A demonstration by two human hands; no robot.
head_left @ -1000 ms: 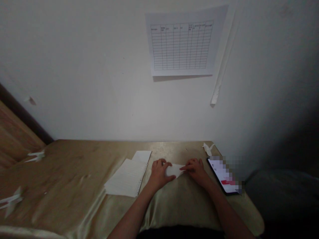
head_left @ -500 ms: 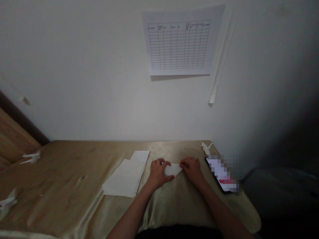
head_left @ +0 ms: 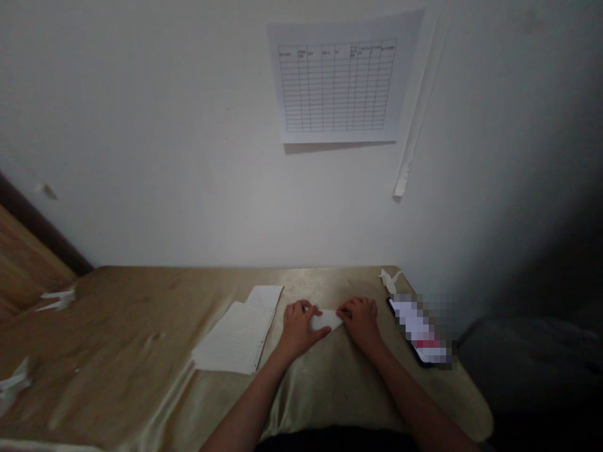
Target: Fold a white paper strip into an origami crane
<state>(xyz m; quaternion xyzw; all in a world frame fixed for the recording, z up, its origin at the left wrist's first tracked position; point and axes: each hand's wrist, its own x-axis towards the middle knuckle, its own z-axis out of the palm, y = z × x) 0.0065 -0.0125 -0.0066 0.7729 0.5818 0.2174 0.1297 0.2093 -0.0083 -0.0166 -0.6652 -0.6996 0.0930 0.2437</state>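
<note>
Head view: I'm working with a small folded white paper (head_left: 325, 319), which is sitting to the right of the stack of lined sheets (head_left: 232, 339), my landmark on the cloth-covered table (head_left: 136, 370). My left hand (head_left: 298, 326), just right of the stack, is resting at the paper's left end; its thumb and forefinger are standing well apart, the thumb touching the near side and the forefinger the far side. My right hand (head_left: 362, 317), farther right of the stack, is pinching the paper's right end, its fingertips drawn close together; I can't tell exactly how the edge is lying between them. Well to the right of the stack, a phone (head_left: 418, 333) is lying with its screen lit and partly blurred out, and a folded paper figure (head_left: 389, 280) is sitting just beyond its far end. Two more pointed paper figures (head_left: 59, 299) are lying well left of the stack. Above and beyond the stack, rightward, a printed table sheet (head_left: 337, 88) is hanging on the wall (head_left: 164, 169).
</note>
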